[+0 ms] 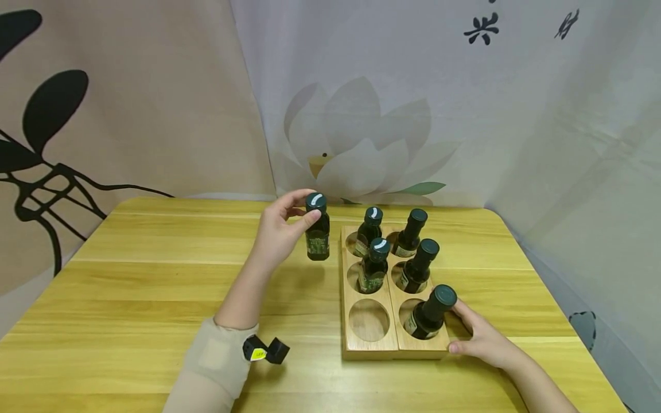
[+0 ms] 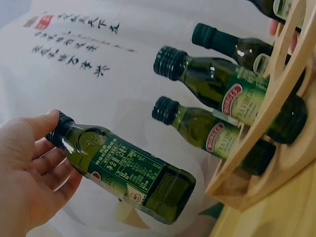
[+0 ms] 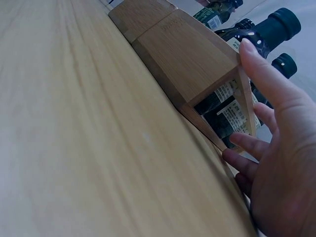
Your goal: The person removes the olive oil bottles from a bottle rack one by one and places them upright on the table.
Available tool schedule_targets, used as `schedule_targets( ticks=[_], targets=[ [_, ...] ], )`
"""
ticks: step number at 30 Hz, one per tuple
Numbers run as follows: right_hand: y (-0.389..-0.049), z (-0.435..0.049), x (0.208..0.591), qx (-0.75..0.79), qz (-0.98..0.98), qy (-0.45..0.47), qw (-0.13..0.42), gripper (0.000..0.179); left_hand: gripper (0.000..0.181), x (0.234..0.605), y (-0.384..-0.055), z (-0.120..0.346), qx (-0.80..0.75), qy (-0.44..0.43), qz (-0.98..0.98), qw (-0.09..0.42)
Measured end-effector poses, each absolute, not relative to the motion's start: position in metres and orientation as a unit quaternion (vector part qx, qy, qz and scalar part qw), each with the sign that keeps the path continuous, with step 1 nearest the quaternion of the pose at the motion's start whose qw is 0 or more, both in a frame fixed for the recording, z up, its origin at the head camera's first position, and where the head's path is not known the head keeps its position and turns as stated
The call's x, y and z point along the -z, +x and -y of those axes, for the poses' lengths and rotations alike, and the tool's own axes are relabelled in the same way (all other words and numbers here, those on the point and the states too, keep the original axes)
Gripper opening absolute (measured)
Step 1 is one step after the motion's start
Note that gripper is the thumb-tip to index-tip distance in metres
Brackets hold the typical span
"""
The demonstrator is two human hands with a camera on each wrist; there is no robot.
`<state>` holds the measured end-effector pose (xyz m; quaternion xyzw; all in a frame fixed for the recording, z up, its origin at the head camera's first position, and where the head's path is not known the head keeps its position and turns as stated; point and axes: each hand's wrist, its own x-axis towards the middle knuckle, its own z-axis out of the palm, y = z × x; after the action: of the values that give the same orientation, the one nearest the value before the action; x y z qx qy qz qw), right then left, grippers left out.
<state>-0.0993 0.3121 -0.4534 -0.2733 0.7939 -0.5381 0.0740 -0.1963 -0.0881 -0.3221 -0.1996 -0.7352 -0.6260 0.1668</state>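
Observation:
My left hand (image 1: 281, 226) pinches the cap of a small green olive oil bottle (image 1: 317, 244) between thumb and fingers. That bottle hangs upright over the table, left of a wooden bottle rack (image 1: 368, 353). In the left wrist view its label (image 2: 126, 163) faces the camera. Five similar dark bottles stand in the rack's round holes, among them one (image 1: 373, 267) in the left column. The front left hole (image 1: 369, 320) holds nothing. Beside the rack's front right corner, my right hand (image 1: 482, 338) rests with fingers extended and thumb tip at the wood, near the front right bottle (image 1: 428, 315).
The rack stands on a wooden table (image 1: 155, 298), right of its middle. Behind the table hangs a pale cloth (image 1: 361, 115) with a printed lotus. A small black device (image 1: 265, 350) sits on the left sleeve.

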Motion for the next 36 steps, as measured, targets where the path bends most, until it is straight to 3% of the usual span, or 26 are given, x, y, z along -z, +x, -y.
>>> schedule_targets(
  ticks=[18, 36],
  targets=[
    [-0.100, -0.312, 0.455, 0.539, -0.794, -0.270, 0.075, 0.084, 0.033, 0.357, -0.219, 0.097, 0.635, -0.172, 0.742, 0.131],
    [-0.099, -0.311, 0.454, 0.538, -0.794, -0.277, 0.067, 0.082, 0.030, 0.354, -0.208, 0.094, 0.616, -0.174, 0.760, 0.115]
  ],
)
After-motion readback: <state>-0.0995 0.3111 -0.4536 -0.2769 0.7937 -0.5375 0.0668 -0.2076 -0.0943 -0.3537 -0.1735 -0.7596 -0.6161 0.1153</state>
